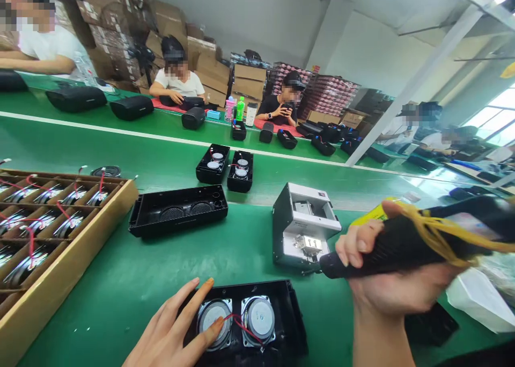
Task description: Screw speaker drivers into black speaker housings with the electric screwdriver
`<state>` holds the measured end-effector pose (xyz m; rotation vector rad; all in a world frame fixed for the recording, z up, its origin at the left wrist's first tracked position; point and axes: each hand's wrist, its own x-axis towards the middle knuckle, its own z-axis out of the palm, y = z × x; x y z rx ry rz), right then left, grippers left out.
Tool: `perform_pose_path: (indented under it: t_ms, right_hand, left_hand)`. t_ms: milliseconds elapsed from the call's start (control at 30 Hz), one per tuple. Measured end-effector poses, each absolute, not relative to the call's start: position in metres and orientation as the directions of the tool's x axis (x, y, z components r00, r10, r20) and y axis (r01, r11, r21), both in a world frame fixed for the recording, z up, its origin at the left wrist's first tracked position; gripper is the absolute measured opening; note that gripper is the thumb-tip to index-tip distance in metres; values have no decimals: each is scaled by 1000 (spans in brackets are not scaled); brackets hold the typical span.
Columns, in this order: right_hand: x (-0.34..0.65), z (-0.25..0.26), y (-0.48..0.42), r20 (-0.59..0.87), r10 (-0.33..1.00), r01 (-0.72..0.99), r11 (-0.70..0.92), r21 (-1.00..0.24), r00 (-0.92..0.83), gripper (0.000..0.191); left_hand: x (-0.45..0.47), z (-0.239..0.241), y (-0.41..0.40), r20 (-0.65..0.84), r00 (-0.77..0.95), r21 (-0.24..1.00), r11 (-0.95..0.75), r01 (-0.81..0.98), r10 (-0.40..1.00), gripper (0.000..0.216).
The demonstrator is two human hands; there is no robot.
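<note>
Item: your left hand [177,329], fingers spread flat, pins the speaker housing [245,324] steady beneath it; your right hand [386,270], fist closed, grips the electric screwdriver [402,243], its tip at the screw feeder [303,227] just ahead, to collect a screw.

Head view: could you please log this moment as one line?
left hand: on black plastic speaker housing | right hand: grips black electric screwdriver | tip at white screw feeder
</note>
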<state>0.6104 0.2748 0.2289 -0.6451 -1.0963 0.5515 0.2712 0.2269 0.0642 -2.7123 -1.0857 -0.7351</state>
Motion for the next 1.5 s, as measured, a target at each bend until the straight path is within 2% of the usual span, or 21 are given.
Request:
perform_pose_path:
  t_ms: [100, 200, 267, 433, 567, 700, 800, 867, 1000, 1133, 1300, 1500]
  right_hand:
    - [592, 241, 268, 657, 685, -149, 719, -679, 314, 71]
    - [560, 250, 262, 594, 745, -278, 666, -692, 304, 57]
    - [536, 249, 260, 533, 799, -351, 601, -718, 277, 50]
    - [490, 214, 270, 422, 890, -491, 450, -746, 173, 61]
    - [479, 190, 278, 398, 907, -461, 414, -785, 136, 58]
    - [481, 183, 280, 385, 921, -448, 370, -814, 61, 59]
    - [482, 184, 280, 370, 926, -456, 359, -814, 69, 61]
    - [482, 185, 280, 377, 921, -455, 378, -806, 96, 63]
    - [481, 187, 280, 360, 917, -452, 399, -798, 173, 68]
    - [480, 186, 280, 313, 937, -473, 349, -809, 156, 71]
    - [476, 185, 282, 281, 946, -531, 325, -783, 164, 65]
    - [478, 188, 283, 291, 946, -531, 322, -784, 143, 67]
  left_hand:
    - [270, 73, 223, 452, 639, 97, -746, 658, 623, 49]
    - [272, 86, 217, 391, 643, 178, -739, 649, 659, 70]
    - [275, 95, 214, 351, 638, 230, -723, 651, 685, 75]
    - [277, 105, 215, 343, 653, 241, -736, 633, 675, 66]
    - [275, 106, 218, 339, 682, 203, -758, 619, 648, 64]
    - [274, 107, 217, 353, 677, 233, -761, 606, 647, 59]
    - [272, 111, 218, 324, 662, 287, -737, 612, 676, 44]
    - [270, 116, 223, 295, 656, 312, -719, 621, 695, 42]
    - [271, 124, 237, 335, 661, 236, -739, 630, 671, 48]
    - [279, 125, 245, 327, 674, 181, -744, 644, 663, 54]
    - [286, 121, 244, 237, 652, 278, -693, 665, 721, 42]
    - [291, 123, 245, 158, 596, 403, -602, 689, 787, 41]
